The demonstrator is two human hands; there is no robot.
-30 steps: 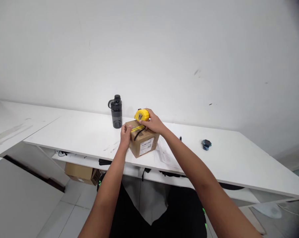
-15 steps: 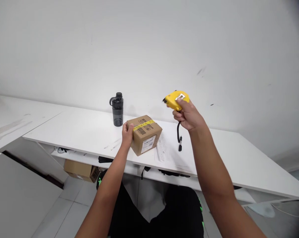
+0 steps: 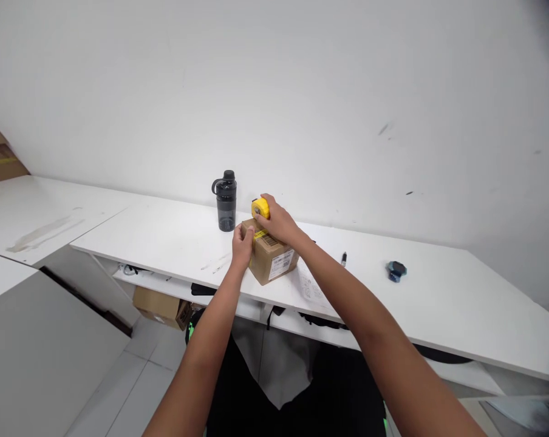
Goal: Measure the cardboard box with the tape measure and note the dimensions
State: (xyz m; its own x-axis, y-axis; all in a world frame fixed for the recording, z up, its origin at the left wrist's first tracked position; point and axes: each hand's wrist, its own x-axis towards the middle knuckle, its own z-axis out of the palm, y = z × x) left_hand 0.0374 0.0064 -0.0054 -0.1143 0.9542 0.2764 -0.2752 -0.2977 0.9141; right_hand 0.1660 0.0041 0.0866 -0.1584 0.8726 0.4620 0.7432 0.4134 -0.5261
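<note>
A brown cardboard box (image 3: 266, 258) with a white label and yellow tape sits near the front edge of the white table. My left hand (image 3: 243, 244) grips its left side, thumb on the top edge. Wrapped round a yellow tape measure (image 3: 260, 208), my right hand (image 3: 277, 221) is over the back of the box top and hides part of it. The tape measure is at the box's back left top edge; whether they touch is hard to tell.
A dark bottle (image 3: 226, 203) stands behind the box to the left. Right of it lie a paper sheet (image 3: 311, 287), a black marker (image 3: 344, 260) and a small dark blue object (image 3: 396, 271). An open carton (image 3: 162, 308) is below the table (image 3: 443, 291).
My right hand has brought the tape measure left and down to the box top. My left hand still holds the box. The view has shifted, and the blue object now shows at the right.
</note>
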